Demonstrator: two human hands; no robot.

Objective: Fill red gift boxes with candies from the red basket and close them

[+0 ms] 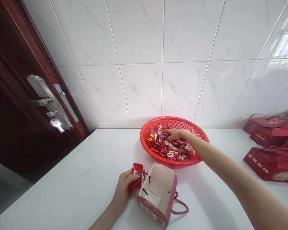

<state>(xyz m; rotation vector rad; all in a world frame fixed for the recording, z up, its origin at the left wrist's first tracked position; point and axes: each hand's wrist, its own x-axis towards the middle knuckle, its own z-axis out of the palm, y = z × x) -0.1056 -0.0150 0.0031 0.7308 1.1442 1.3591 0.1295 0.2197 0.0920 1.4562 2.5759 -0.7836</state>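
With my left hand (125, 185) I am pinching a shiny red foil packet (135, 174) just beside an open red-and-white cardboard box (151, 209). My right hand (175, 134) is resting among mostly red wrapped sweets (171, 155) in a round red plastic basket (175, 164); I cannot tell whether it is gripping one.

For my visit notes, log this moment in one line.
left hand: holding red packet; right hand: among wrapped packets, red basket; open box: beside left hand

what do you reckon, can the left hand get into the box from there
Probably yes: the left hand is right beside the box, whose open top leaves the way free, though that hand holds a red packet.
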